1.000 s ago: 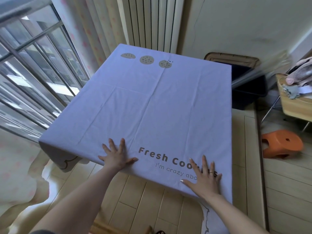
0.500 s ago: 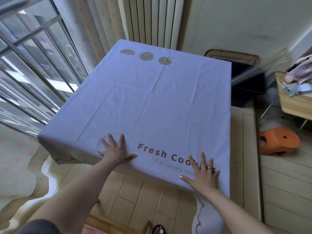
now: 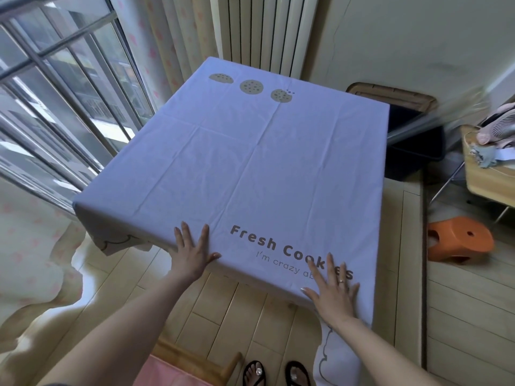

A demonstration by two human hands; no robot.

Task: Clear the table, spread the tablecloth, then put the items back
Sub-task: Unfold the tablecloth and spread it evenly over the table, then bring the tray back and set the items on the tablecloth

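A pale lilac tablecloth (image 3: 245, 162) lies spread flat over the whole table, printed with three cookies at the far end and "Fresh Cookies" near me. Its edges hang over the sides. My left hand (image 3: 192, 252) lies palm down, fingers apart, on the cloth at the near edge, left of the lettering. My right hand (image 3: 333, 291) lies flat with spread fingers on the near right corner, covering part of the lettering. Neither hand holds anything. No items stand on the cloth.
An orange plastic stool (image 3: 459, 239) sits on the wooden floor to the right. Behind it stands a small wooden side table (image 3: 485, 179) carrying a fan and cloths. A dark bin (image 3: 412, 146) is behind the table's right side. Window bars (image 3: 55, 107) run along the left.
Both hands have slid a little toward me along the cloth, to its near edge. The camera view has shifted slightly; the cloth lies the same.
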